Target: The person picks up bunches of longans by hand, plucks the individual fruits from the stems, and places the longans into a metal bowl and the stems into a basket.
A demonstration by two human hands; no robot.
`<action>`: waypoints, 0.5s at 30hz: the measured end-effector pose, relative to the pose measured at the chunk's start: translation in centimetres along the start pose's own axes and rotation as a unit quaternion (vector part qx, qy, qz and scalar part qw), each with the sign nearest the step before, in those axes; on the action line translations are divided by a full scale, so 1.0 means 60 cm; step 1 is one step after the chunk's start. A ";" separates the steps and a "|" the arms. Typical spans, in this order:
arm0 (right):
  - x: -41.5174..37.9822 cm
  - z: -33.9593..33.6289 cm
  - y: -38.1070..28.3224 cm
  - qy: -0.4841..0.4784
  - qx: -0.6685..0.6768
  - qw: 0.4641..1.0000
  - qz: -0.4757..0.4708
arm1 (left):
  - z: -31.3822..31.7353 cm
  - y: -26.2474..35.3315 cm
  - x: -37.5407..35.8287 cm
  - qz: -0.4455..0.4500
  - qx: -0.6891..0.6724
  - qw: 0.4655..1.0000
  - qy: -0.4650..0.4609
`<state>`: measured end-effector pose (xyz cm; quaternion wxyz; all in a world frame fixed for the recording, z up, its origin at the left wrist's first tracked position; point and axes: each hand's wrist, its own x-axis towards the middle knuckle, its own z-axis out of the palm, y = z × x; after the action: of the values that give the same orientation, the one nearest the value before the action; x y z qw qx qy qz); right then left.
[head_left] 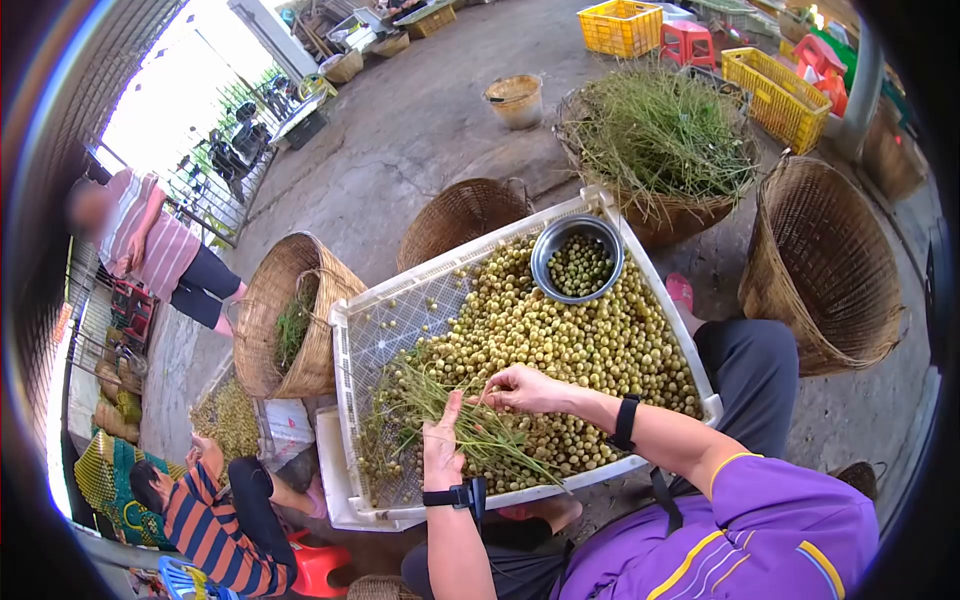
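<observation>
My left hand (443, 447) is closed round a bunch of thin green stems (490, 440), its thumb pointing up. The stems spread to both sides of the hand, over a white plastic tray (385, 292). Just right of them, my right hand (527, 389) has its fingertips pinched together at the stems' edge; what they hold is too small to make out. Beneath both hands lies a thick layer of small round yellow-green fruits (600, 350). A metal bowl (541, 262) with smaller greenish fruits in it sits on the pile at the tray's far side.
Wicker baskets (262, 330) stand around the tray, one heaped with cut stems (665, 130). A tall basket (830, 260) is by my right knee. A bucket (515, 100) and yellow crates (620, 28) are farther back. One person (215, 530) sits at left; another (150, 240) stands behind.
</observation>
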<state>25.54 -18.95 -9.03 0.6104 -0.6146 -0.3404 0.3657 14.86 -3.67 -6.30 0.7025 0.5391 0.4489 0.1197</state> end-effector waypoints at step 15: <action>-0.020 -0.026 -0.032 0.070 0.322 0.933 0.141 | -0.018 0.027 -0.017 -0.006 -0.128 0.980 -0.151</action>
<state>26.35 -20.74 -7.07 0.7403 -0.4506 -0.0704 0.4938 13.97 -3.00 -4.39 0.8262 0.4540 0.3217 0.0886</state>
